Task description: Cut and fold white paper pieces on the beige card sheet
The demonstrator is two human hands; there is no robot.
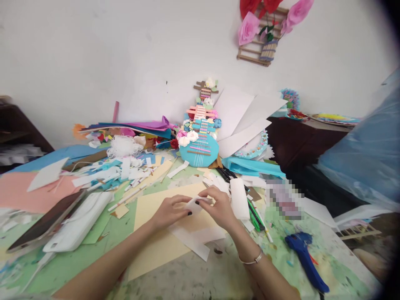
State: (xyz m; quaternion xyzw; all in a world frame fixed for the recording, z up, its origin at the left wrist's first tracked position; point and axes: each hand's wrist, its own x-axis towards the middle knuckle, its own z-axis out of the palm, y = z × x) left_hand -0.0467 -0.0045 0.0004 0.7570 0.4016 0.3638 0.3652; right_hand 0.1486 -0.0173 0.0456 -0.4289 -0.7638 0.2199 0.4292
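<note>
Between my two hands is a small piece of white paper (194,206), held above a cream sheet (150,241). My left hand (171,211) pinches its left side between thumb and fingers. On the other side, my right hand (218,206) grips the paper with thumb and forefinger, the fingers curled over its top edge. White paper strips (195,241) lie on the cream sheet just below my hands. A white paper roll (239,199) stands close to my right hand.
A blue glue gun (304,258) lies at right. Green-capped pens (255,214) rest beside the roll. A blue paper guitar (200,148) leans at the back. Paper scraps (128,166) pile up on the left, near a white power strip (79,221) and a tablet-like device (45,223).
</note>
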